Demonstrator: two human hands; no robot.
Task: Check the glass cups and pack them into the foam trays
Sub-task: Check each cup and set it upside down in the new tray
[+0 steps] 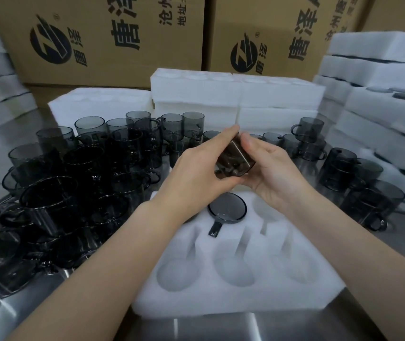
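A smoky grey glass cup (235, 159) is held tilted above the table between both hands. My left hand (201, 166) grips it from the left, fingers curled over its top. My right hand (272, 168) cups it from the right and below. Beneath them lies a white foam tray (240, 299) with several round pockets. One grey cup (227, 210) sits in a pocket of the tray's far row, its handle pointing toward me. The other visible pockets hold nothing.
Several stacked dark glass cups (73, 183) crowd the steel table at left, and more cups (359, 183) stand at right. White foam trays (235, 94) are piled behind and at right (373, 60). Cardboard boxes (103, 38) form the back wall.
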